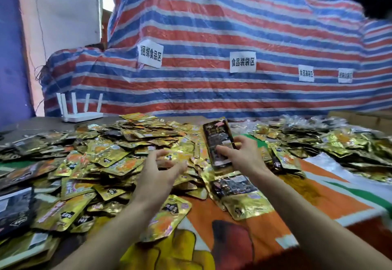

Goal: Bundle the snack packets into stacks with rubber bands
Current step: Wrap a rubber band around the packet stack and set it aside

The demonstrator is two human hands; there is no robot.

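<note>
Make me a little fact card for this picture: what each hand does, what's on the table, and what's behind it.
left hand: open, fingers spread above the pile of gold packets
right hand: holds the dark packets, lifted off the pile
table cover: orange cartoon cloth
back left: white router with antennas up
behind: striped tarp with paper signs
rubber band: none plainly seen

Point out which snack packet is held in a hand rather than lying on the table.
The long dark packet, gripped by the right hand above the heap of gold packets; the others all lie loose. The left hand holds none.
</note>
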